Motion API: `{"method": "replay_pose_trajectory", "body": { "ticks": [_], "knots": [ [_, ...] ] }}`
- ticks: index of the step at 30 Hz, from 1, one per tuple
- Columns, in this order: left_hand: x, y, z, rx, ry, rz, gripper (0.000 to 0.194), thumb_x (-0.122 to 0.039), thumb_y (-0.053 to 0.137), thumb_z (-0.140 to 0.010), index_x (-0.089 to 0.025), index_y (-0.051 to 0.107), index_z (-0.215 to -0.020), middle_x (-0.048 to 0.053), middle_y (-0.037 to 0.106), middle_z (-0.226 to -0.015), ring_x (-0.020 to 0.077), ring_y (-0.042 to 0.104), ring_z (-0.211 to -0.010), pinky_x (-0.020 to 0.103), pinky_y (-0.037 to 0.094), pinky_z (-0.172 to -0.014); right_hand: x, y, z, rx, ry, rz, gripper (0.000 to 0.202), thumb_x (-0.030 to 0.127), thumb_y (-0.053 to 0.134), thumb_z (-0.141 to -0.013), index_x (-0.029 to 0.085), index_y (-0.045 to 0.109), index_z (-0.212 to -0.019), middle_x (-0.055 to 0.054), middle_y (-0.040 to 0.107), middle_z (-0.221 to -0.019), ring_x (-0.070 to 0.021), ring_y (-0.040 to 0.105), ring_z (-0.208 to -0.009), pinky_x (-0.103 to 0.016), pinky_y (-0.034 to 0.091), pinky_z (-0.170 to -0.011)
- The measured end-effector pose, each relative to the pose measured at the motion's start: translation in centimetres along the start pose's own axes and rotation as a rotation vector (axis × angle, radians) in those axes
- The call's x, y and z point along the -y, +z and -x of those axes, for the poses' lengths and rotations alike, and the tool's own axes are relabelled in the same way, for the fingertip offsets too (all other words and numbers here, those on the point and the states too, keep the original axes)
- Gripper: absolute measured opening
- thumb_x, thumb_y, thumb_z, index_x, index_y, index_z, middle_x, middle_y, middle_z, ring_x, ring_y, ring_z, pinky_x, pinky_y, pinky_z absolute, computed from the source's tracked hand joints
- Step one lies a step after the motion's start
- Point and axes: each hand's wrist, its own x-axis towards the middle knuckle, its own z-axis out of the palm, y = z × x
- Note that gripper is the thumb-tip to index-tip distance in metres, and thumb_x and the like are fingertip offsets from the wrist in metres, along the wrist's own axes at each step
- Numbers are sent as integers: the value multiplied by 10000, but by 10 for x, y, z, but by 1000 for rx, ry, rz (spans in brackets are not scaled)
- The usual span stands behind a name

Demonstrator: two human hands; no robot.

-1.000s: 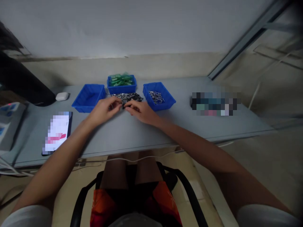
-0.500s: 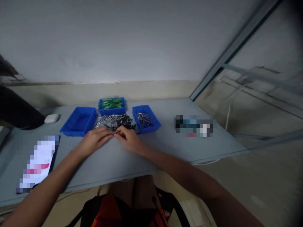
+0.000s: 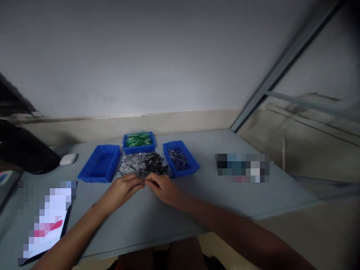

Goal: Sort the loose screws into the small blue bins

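Note:
My left hand [image 3: 126,189] and my right hand [image 3: 163,189] meet at the fingertips over the table's near side. Both are closed in a pinch on a slim metal piece [image 3: 144,182], mostly hidden by the fingers. Just beyond them lies a pile of thin silver pieces [image 3: 133,161] and dark pieces [image 3: 153,163], on what looks like clear plastic. To the right of the pile, a blue bin [image 3: 192,165] holds small silver pieces [image 3: 177,159]. Behind it, another blue bin [image 3: 139,150] holds green pieces [image 3: 139,139] in clear wrap.
A third blue bin [image 3: 99,163] stands left of the pile. Further left are a small white case [image 3: 68,159], a dark cylinder [image 3: 28,150] and a device with a lit, pixelated screen [image 3: 50,221]. A pixelated object [image 3: 243,167] lies right. The wall [image 3: 168,67] rises behind.
The view has tilted up, so the table sits lower in the picture. My hands stay together at the near edge of the pile, still pinching the slim piece.

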Motion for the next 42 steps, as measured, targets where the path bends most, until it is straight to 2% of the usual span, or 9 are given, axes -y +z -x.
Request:
{"method": "replay_pose_trajectory", "body": {
  "ticks": [6, 12, 17, 23, 29, 33, 37, 39, 42],
  "knots": [
    [4, -8, 0, 16, -32, 61, 215, -301, 501, -958, -193, 687, -955, 37, 691, -882, 178, 640, -870, 291, 508, -787, 2, -4, -1, -13, 42, -66, 141, 250, 516, -907, 189, 613, -826, 10, 634, -684, -123, 578, -639, -233, 410, -643],
    [-2, -12, -2, -203, -103, 166, 176, -275, 530, -933, -172, 672, -913, 25, 654, -805, 138, 602, -735, 249, 494, -684, 17, -13, -14, 24, 133, -157, 158, 274, 509, -907, 192, 592, -801, 33, 585, -651, -106, 537, -620, -221, 371, -601],
    [-9, -9, -4, -294, -173, 242, 121, -239, 558, -898, -164, 653, -887, -2, 593, -715, 118, 565, -656, 226, 475, -625, 16, -8, -14, 45, 141, -240, 191, 283, 486, -916, 196, 565, -766, 37, 551, -637, -105, 515, -611, -228, 366, -607],
    [-24, -4, -4, -252, -165, 319, 80, -160, 539, -885, -176, 615, -864, 12, 624, -775, 124, 597, -730, 218, 490, -666, 4, -5, -6, 126, 154, -272, 223, 367, 497, -931, 193, 610, -849, 13, 608, -714, -123, 546, -680, -233, 383, -630],
    [-21, -8, -6, -259, -200, 353, 87, -121, 510, -862, -177, 570, -890, 4, 680, -824, 119, 645, -747, 218, 506, -680, 8, -7, -3, 178, 176, -305, 311, 444, 477, -936, 183, 627, -1014, 15, 599, -691, -115, 528, -617, -235, 373, -590],
    [-15, -11, -5, -297, -123, 230, 52, -150, 501, -871, -171, 549, -875, 7, 663, -782, 120, 629, -693, 221, 496, -628, 9, -7, -1, 175, 229, -354, 343, 459, 477, -933, 183, 611, -1086, 26, 579, -654, -110, 512, -579, -233, 372, -576],
    [-11, -12, -3, -249, 88, -123, 110, -198, 504, -903, -168, 560, -813, 4, 580, -645, 144, 560, -621, 254, 454, -573, 9, -2, -1, 185, 234, -379, 313, 441, 481, -929, 180, 608, -1045, 24, 572, -644, -111, 509, -573, -233, 372, -566],
    [-9, -11, -3, -221, 172, -213, 123, -196, 509, -908, -164, 566, -803, 2, 562, -625, 145, 539, -607, 260, 445, -563, 10, 0, -2, 190, 221, -356, 286, 421, 484, -927, 184, 605, -1032, 22, 576, -660, -108, 498, -571, -231, 367, -562],
    [-6, -11, -4, -218, 183, -243, 133, -175, 509, -913, -159, 568, -795, 9, 568, -640, 145, 537, -624, 263, 446, -570, 13, 0, -5, 171, 266, -350, 265, 398, 486, -927, 182, 605, -1026, 34, 540, -628, -101, 467, -544, -225, 344, -534]
  ]
}}
